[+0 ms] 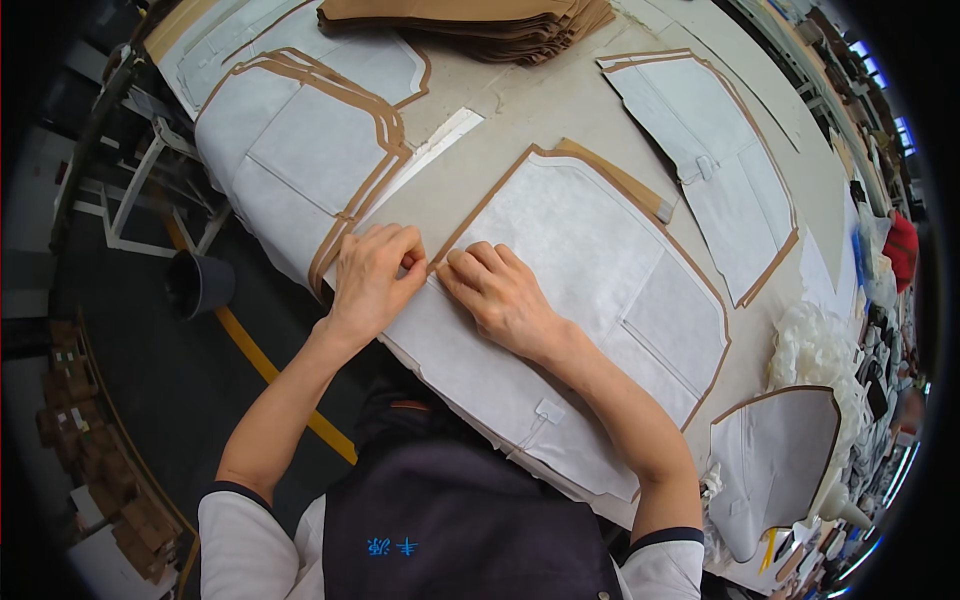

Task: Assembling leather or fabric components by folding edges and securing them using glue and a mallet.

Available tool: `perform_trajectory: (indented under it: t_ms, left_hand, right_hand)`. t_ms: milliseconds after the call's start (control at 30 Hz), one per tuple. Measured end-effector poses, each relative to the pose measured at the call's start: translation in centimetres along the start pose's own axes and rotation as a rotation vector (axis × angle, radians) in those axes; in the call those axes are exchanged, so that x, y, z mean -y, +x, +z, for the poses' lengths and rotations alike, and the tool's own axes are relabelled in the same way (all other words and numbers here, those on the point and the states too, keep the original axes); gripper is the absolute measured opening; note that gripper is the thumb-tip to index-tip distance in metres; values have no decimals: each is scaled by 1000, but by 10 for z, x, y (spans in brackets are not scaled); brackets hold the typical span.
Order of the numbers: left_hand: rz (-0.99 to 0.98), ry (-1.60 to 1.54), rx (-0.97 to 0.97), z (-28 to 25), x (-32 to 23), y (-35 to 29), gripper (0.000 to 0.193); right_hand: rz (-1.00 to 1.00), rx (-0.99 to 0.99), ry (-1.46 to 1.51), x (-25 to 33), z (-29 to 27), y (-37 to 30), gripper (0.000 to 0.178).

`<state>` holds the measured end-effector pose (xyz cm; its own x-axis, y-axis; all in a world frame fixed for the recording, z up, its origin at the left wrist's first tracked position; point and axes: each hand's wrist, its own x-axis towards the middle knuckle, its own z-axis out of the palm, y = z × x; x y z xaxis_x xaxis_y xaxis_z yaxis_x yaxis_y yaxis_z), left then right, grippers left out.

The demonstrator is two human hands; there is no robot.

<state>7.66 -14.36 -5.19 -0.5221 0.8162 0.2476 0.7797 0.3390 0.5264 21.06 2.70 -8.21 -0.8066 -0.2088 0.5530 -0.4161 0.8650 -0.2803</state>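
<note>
A large white fabric panel [575, 235] with a brown edge lies on the table in front of me. Seams cross it, and a small white tab [549, 410] with thin cord sits on its near part. At the panel's left edge, my left hand [376, 272] is closed in a pinch, thumb against forefinger. Just to its right, my right hand [497, 297] has curled fingers that also grip this edge, resting on the panel. The fingertips hide the exact spot they hold. Close beyond my left hand lies a stack of similar brown-edged panels [290, 140], hanging over the table's left edge.
Brown fabric pieces [470, 22] are piled at the far side. Another white panel [715, 160] lies at the far right, and a curved one [775, 465] at the near right beside crumpled white material [815, 350]. A dark bucket [200, 283] stands on the floor at left.
</note>
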Motion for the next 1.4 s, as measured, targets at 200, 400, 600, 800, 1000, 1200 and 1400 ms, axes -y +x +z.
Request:
perform_trajectory:
  t_ms: [200,400,600,800,1000,1200,1400]
  left_hand:
    - [-120,-101,-114,3,-2,-11,8]
    - [-152,-119,-204,2,-2,-27,9]
    - [-32,-1,-238,4,-3,-40,13]
    - [74,79,-232,4,-4,-42,25]
    - [121,39,-167,-5,-1,-45,28]
    - [-340,-561,20,-33,9,-46,24]
    - [-507,-576,181,-28,10,-11,20]
  right_hand:
    - [33,-27,39,-2,-1,-1,39]
    - [71,38,-18,0,-2,1,45]
    - [105,122,-42,4,-3,0,59]
    - [67,4,-63,5,-5,3,41]
    - [18,29,35,5,-19,-10,38]
    - [552,-79,-86,44,-100,-73,41]
    - [675,-44,-91,85,-110,-111,43]
